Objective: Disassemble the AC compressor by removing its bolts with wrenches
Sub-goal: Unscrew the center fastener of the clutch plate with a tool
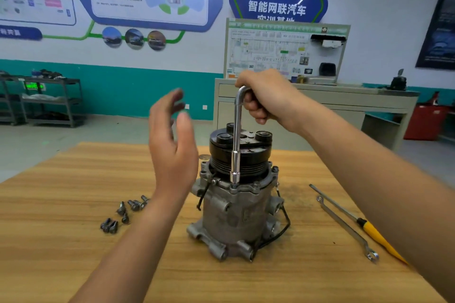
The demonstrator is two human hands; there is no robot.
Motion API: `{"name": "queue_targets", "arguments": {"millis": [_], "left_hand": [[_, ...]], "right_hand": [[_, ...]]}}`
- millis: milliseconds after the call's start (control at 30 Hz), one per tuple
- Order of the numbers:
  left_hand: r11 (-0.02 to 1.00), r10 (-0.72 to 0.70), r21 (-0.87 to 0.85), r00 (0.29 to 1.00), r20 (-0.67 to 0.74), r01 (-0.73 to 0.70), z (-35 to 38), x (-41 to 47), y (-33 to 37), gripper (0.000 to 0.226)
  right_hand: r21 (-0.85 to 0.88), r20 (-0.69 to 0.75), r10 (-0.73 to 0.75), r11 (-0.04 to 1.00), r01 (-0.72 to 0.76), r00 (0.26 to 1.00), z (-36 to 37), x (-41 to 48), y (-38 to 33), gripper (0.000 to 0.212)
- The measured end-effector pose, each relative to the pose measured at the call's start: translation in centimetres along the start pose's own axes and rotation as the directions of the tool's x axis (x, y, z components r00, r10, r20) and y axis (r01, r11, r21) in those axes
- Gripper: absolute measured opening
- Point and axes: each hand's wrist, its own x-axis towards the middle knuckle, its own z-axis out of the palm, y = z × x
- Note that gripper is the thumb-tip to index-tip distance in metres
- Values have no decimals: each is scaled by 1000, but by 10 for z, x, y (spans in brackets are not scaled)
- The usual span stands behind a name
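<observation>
While the AC compressor (236, 206) is standing upright in the middle of the counter (73, 204), its long axis is running vertically and its black pulley (221, 154) is pointing up toward the hands. The L-shaped socket wrench (236, 140) is rising parallel to that axis along the near side, its socket sitting down on the front flange (the bolt under it is hidden). The right hand (264, 96) is the nearer one, curling tightly around the wrench's bent top, directly above the compressor. The left hand (172, 145) is hovering just left of the pulley, fingers spread, touching nothing. The next turn is probably calling for a level sweep of the handle about that vertical shaft. Loose bolts (125, 211) are lying to the left; a flat spanner (344, 226) and a yellow-handled screwdriver (371, 231) are lying to the right.
</observation>
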Motion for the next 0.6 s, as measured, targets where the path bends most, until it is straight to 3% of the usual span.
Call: {"name": "queue_targets", "arguments": {"millis": [100,167,233,367,600], "left_hand": [[995,89,13,955,284,-96,10,35,23,25],[994,73,38,870,487,-105,14,48,26,26],[991,41,74,800,599,-107,13,56,22,27],[991,-18,113,742,670,-77,10,58,19,33],[995,-55,-26,754,654,95,28,60,32,24]], "right_hand": [[139,165,-35,990,12,986,-2,1,3,40],[184,195,-38,983,1,980,1,4,6,36],[214,198,-17,977,-27,980,5,9,9,30],[227,140,25,972,-57,990,4,8,15,28],[486,157,5,870,-81,988,4,-2,21,28]]}}
